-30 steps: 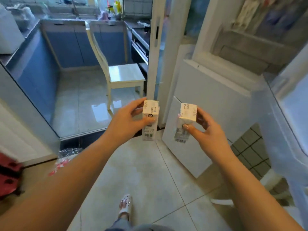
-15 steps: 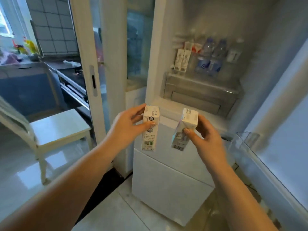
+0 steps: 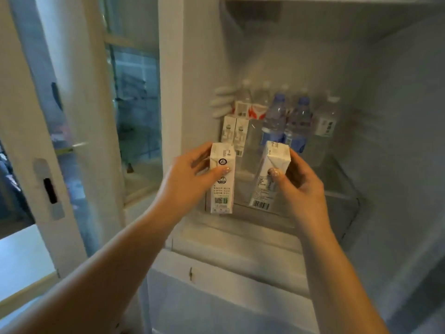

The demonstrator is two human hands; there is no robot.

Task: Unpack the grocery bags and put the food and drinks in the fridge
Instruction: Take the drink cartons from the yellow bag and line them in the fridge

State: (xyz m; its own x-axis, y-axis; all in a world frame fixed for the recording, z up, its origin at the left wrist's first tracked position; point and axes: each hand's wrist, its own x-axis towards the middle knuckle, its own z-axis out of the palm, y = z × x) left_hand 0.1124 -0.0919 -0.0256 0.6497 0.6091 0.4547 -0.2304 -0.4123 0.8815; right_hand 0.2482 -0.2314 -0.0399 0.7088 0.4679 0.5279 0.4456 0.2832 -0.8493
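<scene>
Left hand [image 3: 186,180]: holds the left carton [image 3: 222,178] upright; thumb across its front face, fingers curled round the far side.
Right hand [image 3: 301,183]: holds the right carton [image 3: 269,175], tilted with its top leaning right; thumb pressed on the front face, fingers wrapped behind.
Carton position: both are held in the air in front of the open fridge [image 3: 385,116], side by side and apart, level with the front edge of the glass shelf [image 3: 337,186].
Shelf contents, left: 2 matching cartons [image 3: 234,130] stand upright together at the left wall; a red-and-white carton [image 3: 256,112] stands behind them.
Shelf contents, right: 2 blue-capped bottles [image 3: 287,121] stand touching one another; clear white-capped bottles [image 3: 326,121] stand behind and to their right.
Fridge wall: white egg-shaped pieces [image 3: 221,102] sit on the left inner wall; what they are cannot be told.
Surroundings: a glass-paned sliding door [image 3: 79,131] stands left of the fridge.
</scene>
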